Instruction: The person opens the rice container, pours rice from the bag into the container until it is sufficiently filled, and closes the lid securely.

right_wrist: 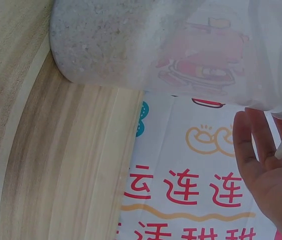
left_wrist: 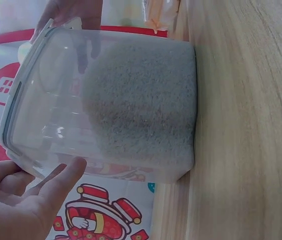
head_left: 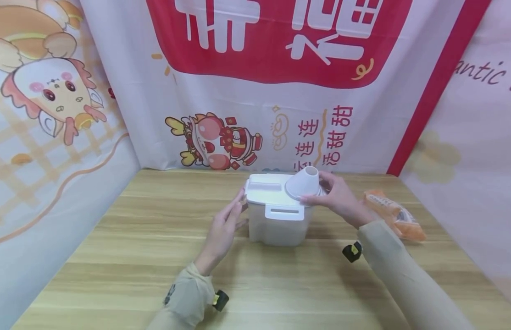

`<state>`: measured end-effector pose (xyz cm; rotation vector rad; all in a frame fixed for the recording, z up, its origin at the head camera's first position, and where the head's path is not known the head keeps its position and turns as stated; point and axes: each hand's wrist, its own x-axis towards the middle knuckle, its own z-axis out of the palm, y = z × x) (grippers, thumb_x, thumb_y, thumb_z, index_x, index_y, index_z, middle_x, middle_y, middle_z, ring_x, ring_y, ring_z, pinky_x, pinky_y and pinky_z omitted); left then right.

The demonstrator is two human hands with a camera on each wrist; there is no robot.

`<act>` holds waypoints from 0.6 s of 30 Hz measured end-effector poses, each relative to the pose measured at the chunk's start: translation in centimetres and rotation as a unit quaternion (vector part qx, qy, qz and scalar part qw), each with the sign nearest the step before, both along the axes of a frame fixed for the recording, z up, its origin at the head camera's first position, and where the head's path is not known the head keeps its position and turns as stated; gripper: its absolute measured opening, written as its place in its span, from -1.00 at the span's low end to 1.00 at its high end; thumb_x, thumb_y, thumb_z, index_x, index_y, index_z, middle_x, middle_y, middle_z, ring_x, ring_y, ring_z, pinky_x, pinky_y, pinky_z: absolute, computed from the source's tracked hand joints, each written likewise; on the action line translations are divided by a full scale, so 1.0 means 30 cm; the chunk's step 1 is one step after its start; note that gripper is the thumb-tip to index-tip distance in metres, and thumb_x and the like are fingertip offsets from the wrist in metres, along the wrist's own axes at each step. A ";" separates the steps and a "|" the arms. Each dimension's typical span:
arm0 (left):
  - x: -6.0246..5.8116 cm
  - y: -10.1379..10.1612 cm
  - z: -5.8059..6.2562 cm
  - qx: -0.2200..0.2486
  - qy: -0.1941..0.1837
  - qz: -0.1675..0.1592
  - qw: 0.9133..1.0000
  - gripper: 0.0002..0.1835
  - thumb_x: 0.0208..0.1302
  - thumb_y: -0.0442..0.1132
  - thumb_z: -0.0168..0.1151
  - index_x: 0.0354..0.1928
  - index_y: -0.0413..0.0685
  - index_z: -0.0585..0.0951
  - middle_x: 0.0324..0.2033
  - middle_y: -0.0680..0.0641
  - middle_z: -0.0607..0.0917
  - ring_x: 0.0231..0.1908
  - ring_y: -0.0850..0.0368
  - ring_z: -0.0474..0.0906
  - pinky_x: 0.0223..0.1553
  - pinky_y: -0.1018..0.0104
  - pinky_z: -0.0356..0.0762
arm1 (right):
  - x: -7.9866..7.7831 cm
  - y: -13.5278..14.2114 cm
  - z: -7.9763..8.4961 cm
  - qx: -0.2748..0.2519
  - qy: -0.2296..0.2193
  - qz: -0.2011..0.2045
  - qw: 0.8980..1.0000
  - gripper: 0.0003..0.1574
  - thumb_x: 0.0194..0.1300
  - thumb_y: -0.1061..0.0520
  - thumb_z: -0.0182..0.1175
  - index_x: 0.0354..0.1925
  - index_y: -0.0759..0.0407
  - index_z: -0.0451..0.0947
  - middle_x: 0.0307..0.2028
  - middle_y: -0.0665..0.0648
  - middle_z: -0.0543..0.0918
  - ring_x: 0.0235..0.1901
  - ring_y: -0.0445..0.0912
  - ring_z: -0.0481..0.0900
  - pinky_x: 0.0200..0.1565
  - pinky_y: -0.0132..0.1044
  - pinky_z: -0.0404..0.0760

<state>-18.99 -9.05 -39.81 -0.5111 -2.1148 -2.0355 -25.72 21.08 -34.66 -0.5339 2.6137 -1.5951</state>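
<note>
A lidded storage container [head_left: 279, 229] stands upright on the table, its translucent body partly filled with pale, rice-like grains [left_wrist: 141, 105]. On its white lid [head_left: 265, 185] sits a white cone-shaped spout [head_left: 302, 183] with an open round top. My left hand [head_left: 222, 231] is at the container's left side, fingers touching near the lid's edge; in the left wrist view one finger extends along the clear wall. My right hand [head_left: 340, 199] grips the lid's right side beside the spout, thumb in front and fingers behind. A slotted white latch [head_left: 284, 212] hangs at the front.
An orange and clear plastic package [head_left: 393, 215] lies on the wooden table [head_left: 127, 256] to the right, behind my right forearm. Printed cloth [head_left: 276, 96] hangs along the table's back edge, with more printed sheets on both sides.
</note>
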 end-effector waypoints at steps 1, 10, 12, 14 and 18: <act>-0.002 0.002 -0.001 0.004 0.001 0.003 1.000 -0.51 0.61 -0.08 -0.21 0.48 0.02 0.25 0.41 0.07 0.29 0.29 -0.03 0.37 0.12 0.01 0.53 | 0.001 0.001 0.001 0.000 0.000 0.000 1.000 0.08 -0.10 -0.18 0.58 0.34 0.02 0.37 0.13 0.06 0.55 0.09 0.01 0.48 0.14 0.04 0.50; -0.010 0.001 -0.007 -0.065 0.013 0.087 0.994 -0.55 0.56 -0.07 -0.05 0.39 -0.01 0.39 0.33 0.21 0.37 0.31 0.32 0.26 0.33 0.33 0.22 | 0.000 -0.003 -0.002 -0.007 0.002 -0.001 1.000 0.08 -0.10 -0.16 0.58 0.34 0.06 0.36 0.12 0.07 0.55 0.09 0.02 0.48 0.14 0.04 0.50; -0.017 0.002 -0.006 -0.060 0.016 0.098 0.993 -0.56 0.53 -0.08 0.01 0.35 -0.01 0.43 0.31 0.18 0.42 0.28 0.32 0.31 0.30 0.37 0.26 | -0.002 -0.002 -0.004 -0.010 0.001 -0.003 1.000 0.09 -0.10 -0.16 0.58 0.35 0.06 0.35 0.13 0.07 0.55 0.09 0.02 0.48 0.15 0.05 0.49; -0.024 0.003 -0.006 -0.050 0.023 0.109 0.992 -0.59 0.50 -0.11 0.09 0.30 -0.01 0.49 0.27 0.11 0.48 0.24 0.29 0.38 0.24 0.40 0.34 | -0.004 -0.001 -0.007 -0.015 -0.001 -0.004 1.000 0.10 -0.10 -0.16 0.58 0.36 0.06 0.34 0.14 0.07 0.54 0.11 0.02 0.47 0.17 0.06 0.47; -0.033 0.003 -0.009 -0.028 0.036 0.131 0.990 -0.65 0.42 -0.17 0.20 0.20 -0.02 0.59 0.17 0.02 0.58 0.15 0.22 0.50 0.13 0.44 0.45 | -0.002 0.003 -0.013 -0.025 -0.004 0.001 1.000 0.07 -0.08 -0.14 0.58 0.36 0.03 0.37 0.16 0.05 0.55 0.15 0.01 0.46 0.21 0.09 0.42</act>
